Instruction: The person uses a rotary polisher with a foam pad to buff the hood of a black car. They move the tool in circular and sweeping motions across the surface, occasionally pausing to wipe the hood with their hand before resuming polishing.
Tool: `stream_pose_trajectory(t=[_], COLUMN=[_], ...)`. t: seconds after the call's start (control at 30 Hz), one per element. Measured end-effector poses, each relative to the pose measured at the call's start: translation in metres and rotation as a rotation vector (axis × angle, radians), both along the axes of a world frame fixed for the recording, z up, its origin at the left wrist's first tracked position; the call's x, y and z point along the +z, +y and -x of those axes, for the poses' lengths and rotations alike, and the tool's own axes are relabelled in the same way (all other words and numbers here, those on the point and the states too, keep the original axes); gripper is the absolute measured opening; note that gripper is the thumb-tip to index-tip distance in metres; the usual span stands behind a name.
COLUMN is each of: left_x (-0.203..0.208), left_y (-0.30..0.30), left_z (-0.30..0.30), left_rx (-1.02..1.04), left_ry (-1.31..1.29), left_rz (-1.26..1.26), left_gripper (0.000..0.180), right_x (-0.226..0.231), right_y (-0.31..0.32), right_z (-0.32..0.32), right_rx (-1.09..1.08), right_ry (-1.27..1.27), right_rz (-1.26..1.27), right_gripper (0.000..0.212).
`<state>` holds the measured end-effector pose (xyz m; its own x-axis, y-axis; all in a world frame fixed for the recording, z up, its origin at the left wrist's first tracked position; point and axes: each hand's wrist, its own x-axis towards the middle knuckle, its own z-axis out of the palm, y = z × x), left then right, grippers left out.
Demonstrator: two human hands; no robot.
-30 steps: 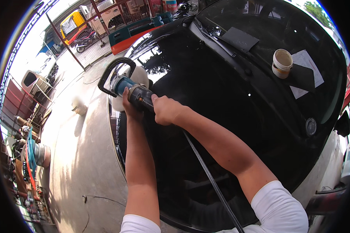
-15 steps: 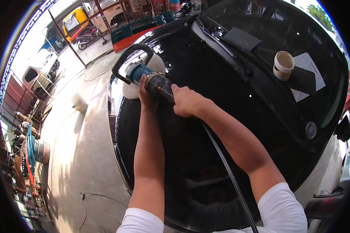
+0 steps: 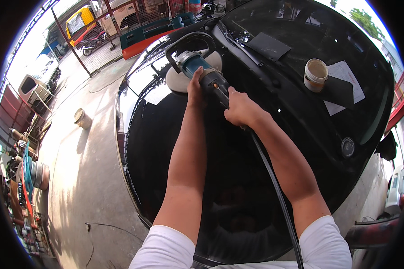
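A blue and black car polisher (image 3: 194, 63) rests with its round white pad (image 3: 178, 81) on the glossy black car hood (image 3: 175, 148), toward the far side. My left hand (image 3: 195, 88) is wrapped round the body just behind the blue head. At the rear handle, my right hand (image 3: 243, 107) is closed on the grip. A black loop handle (image 3: 169, 50) arches over the front of the tool, untouched by either hand. From beneath my right hand a black power cord (image 3: 276, 184) runs back over the hood toward me.
On the windshield (image 3: 296, 45) lie a white bucket (image 3: 315, 74), paper sheets (image 3: 358, 87) and a dark sheet (image 3: 269, 46). Another bucket (image 3: 82, 119) stands on the concrete floor (image 3: 90, 179) at left. Coiled hoses (image 3: 29, 170) and a wire (image 3: 112, 225) lie farther left. A bumper (image 3: 148, 36) sits beyond the hood.
Both hands have carried the polisher to the right and slightly farther away across the hood. My grip looks the same. The view has shifted a little.
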<state>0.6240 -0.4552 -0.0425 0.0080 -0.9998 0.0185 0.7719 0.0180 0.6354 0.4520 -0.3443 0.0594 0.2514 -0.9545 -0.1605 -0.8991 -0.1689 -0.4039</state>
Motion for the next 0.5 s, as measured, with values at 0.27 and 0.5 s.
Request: stream_pose_trajectory(t=[0.27, 0.5], left_x=[0.019, -0.008], left_y=[0.153, 0.271], left_z=[0.009, -0.141], left_rx=[0.208, 0.798], left_ry=[-0.736, -1.319], left_rz=[-0.275, 0.159], left_gripper=[0.084, 0.055], right_x=[0.006, -0.024], right_y=[0.135, 0.343], right_z=[0.043, 0.030], right_rx=[-0.059, 0.019], right_ry=[-0.096, -0.336], right_rz=[0.011, 0.002], right_gripper=[0.051, 0.047])
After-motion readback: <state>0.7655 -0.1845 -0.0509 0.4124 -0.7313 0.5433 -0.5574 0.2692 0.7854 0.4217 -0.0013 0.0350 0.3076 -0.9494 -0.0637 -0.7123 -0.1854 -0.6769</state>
